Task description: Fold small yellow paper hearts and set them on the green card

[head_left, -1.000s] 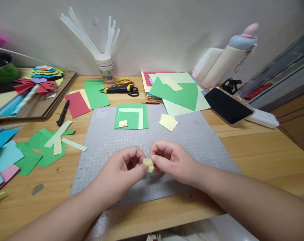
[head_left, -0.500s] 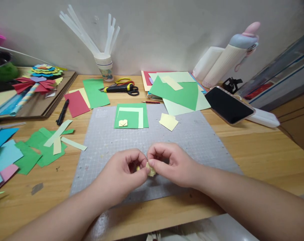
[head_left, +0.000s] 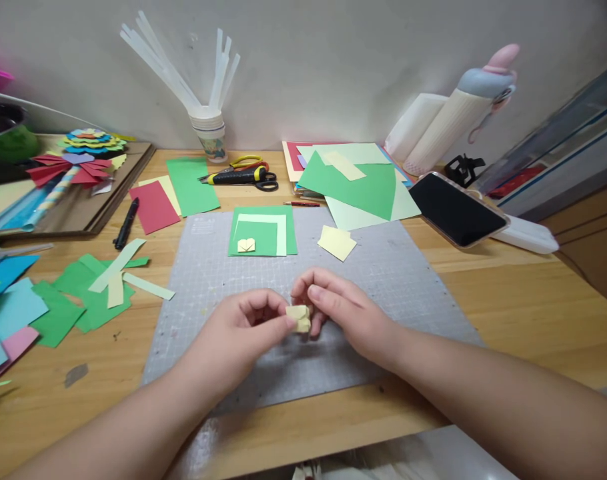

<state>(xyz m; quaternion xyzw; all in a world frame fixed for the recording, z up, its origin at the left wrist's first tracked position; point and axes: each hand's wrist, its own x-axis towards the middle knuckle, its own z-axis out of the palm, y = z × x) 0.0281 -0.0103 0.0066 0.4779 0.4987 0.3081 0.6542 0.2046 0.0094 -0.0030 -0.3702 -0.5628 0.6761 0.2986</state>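
A small folded piece of pale yellow paper (head_left: pixel 299 318) is pinched between my two hands, just above the grey cutting mat (head_left: pixel 383 280). My left hand (head_left: pixel 243 333) grips its left side with thumb and curled fingers. My right hand (head_left: pixel 343 313) holds the right side with its fingers bent over the top. Farther back on the mat lies a green square (head_left: pixel 263 230) with a pale green sheet and a tiny yellow folded shape (head_left: pixel 246 245) on it. A loose pale yellow square (head_left: pixel 336 243) lies to its right.
Scissors (head_left: pixel 243 175) and a cup of plastic strips (head_left: pixel 211 137) stand at the back. Coloured paper stack (head_left: pixel 358 183) and a black phone (head_left: pixel 453 210) lie at right. Green and blue scraps (head_left: pixel 58 303), a black pen (head_left: pixel 125 225) and paper flowers (head_left: pixel 78 157) fill the left.
Both hands have shifted slightly away from me over the mat, and the yellow paper has been turned between the fingers so a flatter folded face shows.
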